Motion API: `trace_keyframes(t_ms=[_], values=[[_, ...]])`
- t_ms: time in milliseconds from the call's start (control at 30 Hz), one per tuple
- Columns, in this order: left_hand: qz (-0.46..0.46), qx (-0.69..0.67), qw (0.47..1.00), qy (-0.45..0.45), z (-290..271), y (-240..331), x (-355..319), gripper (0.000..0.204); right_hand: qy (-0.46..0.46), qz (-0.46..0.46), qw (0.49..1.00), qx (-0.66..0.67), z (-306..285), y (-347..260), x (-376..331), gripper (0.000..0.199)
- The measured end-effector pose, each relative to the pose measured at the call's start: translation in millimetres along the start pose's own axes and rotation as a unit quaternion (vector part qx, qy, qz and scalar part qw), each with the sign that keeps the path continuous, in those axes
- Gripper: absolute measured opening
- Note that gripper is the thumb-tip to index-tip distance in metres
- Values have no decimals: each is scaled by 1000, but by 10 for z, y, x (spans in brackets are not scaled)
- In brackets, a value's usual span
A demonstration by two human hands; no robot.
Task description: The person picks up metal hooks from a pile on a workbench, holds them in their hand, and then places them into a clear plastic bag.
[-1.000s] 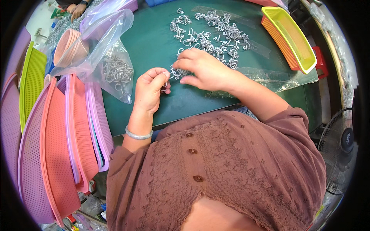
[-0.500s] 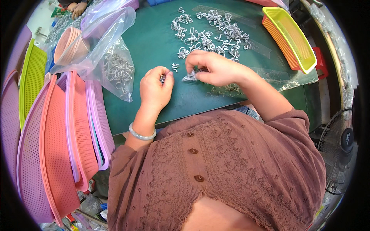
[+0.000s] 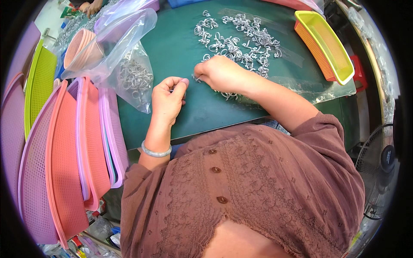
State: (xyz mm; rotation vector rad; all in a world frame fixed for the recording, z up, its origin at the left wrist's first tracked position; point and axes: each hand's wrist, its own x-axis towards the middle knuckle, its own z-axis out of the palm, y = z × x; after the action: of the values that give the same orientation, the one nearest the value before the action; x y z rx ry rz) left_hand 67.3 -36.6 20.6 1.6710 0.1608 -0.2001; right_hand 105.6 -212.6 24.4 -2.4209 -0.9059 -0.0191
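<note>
My left hand (image 3: 169, 98) is closed above the near part of the green table mat (image 3: 180, 43), thumb pressed on curled fingers. A small bit of grey metal shows in it, mostly hidden. To its right, my right hand (image 3: 221, 74) reaches across with fingertips pinched together at a small curled silver metal piece (image 3: 196, 78) on the mat. Beyond the right hand lies a loose spread of similar silver pieces (image 3: 232, 45), ring-like with bent ends. A few more silver pieces (image 3: 229, 95) lie below my right wrist.
A clear plastic bag (image 3: 137, 79) holding silver rings stands at the left, by stacked peach cups (image 3: 81, 49). Pink and purple perforated baskets (image 3: 69, 159) line the left side. A yellow-and-orange basket (image 3: 325, 47) sits far right, a fan (image 3: 378, 163) beyond. Another person's hand (image 3: 92, 7) shows far left.
My right hand has moved left to the small piece near my left hand. Silver pieces now lie below my right wrist. My left hand has shifted slightly left and nearer to me.
</note>
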Motion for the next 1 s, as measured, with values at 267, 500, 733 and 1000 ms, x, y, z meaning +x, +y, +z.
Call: trace_keyframes(t_ms=[267, 500, 733, 1000], values=[[-16, -167, 982, -82, 35, 80, -107, 17, 38, 61, 903, 423, -142, -35, -265, 9], [23, -211, 967, -139, 157, 109, -159, 25, 78, 21, 931, 357, -176, -163, -343, 7], [-17, -274, 948, -160, 152, 52, -130, 20, 65, 75, 919, 381, -196, -155, -385, 9], [-98, -471, 848, -225, 32, -11, -39, 24, 172, -4, 975, -143, -210, 240, -162, 12]])
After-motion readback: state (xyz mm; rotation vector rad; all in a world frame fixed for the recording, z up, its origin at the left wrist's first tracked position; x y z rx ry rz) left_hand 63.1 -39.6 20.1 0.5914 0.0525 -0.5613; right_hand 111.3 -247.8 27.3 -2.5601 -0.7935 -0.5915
